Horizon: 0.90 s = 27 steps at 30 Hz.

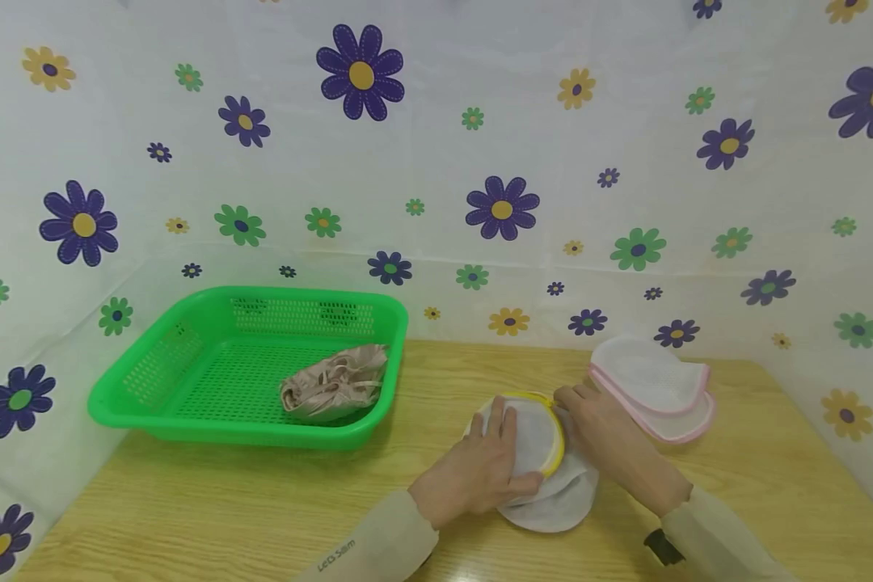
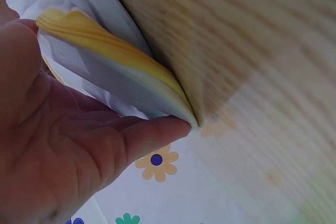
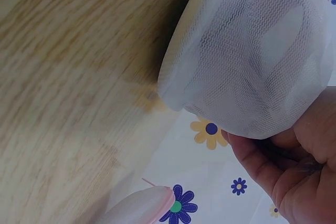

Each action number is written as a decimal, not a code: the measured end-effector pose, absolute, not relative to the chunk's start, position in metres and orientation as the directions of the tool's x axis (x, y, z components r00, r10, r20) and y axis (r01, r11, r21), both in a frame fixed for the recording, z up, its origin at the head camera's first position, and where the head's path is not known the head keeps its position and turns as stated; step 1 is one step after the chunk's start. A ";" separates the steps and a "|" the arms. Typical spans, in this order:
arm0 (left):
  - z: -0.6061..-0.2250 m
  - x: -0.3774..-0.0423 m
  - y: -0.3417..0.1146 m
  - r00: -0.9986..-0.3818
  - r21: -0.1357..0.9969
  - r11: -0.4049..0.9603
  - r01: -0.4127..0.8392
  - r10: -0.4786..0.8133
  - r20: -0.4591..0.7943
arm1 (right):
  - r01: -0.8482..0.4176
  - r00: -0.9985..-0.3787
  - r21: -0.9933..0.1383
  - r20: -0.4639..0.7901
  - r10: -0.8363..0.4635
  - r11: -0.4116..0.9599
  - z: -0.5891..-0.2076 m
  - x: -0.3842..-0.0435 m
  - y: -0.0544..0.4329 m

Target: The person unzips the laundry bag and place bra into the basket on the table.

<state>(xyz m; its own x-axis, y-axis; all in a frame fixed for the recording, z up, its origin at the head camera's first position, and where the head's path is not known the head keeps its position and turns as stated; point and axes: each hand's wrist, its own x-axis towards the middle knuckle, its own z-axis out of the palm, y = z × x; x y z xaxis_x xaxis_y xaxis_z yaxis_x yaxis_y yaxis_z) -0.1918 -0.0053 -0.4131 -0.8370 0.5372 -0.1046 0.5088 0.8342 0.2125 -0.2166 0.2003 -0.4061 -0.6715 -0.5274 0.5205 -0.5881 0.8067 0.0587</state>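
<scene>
A round white mesh laundry bag point(image 1: 537, 428) with yellow zipper trim point(image 1: 560, 440) lies on the table in the head view. My left hand point(image 1: 474, 473) rests on its left side with spread, fairly straight fingers. At the upper right of the yellow trim, my right hand point(image 1: 607, 428) pinches the bag's edge with curled fingers. The left wrist view shows the yellow edge point(image 2: 121, 51) tilted beside the left palm point(image 2: 58, 140). In the right wrist view the mesh side point(image 3: 231, 72) bulges in front of the right fingers point(image 3: 254, 161), and their tips are partly hidden.
Behind the right hand lie pink-trimmed white mesh pieces point(image 1: 651, 376). A green perforated basket point(image 1: 247, 436) stands at the left, holding a crumpled beige cloth point(image 1: 335, 386). A flower-printed white sheet point(image 1: 422, 145) hangs behind the wooden table point(image 1: 262, 501).
</scene>
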 end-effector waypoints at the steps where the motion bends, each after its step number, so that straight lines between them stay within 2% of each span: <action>1: -0.413 -0.192 -0.005 -0.837 0.215 0.835 0.507 0.536 -0.107 | -0.587 -0.672 0.060 0.520 -0.528 0.807 -0.406 -0.216 0.201; 11: -0.414 -0.194 -0.005 -0.833 0.247 0.830 0.500 0.539 -0.127 | -0.593 -0.664 0.043 0.539 -0.518 0.804 -0.408 -0.213 0.202; 21: -0.411 -0.195 -0.006 -0.834 0.270 0.829 0.489 0.535 -0.133 | -0.582 -0.714 -0.032 0.498 -0.492 0.812 -0.405 -0.209 0.204; 27: -0.413 -0.196 -0.006 -0.836 0.272 0.830 0.488 0.533 -0.127 | -0.593 -0.704 -0.037 0.508 -0.496 0.804 -0.406 -0.208 0.205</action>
<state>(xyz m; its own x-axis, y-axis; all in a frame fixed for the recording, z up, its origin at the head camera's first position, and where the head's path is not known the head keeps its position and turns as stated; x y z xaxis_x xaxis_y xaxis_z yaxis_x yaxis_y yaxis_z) -0.1955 -0.0056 -0.4135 -0.8363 0.5333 -0.1273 0.4876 0.8296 0.2722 -0.2082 0.2049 -0.4057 -0.7041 -0.4957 0.5084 -0.5930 0.8044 -0.0369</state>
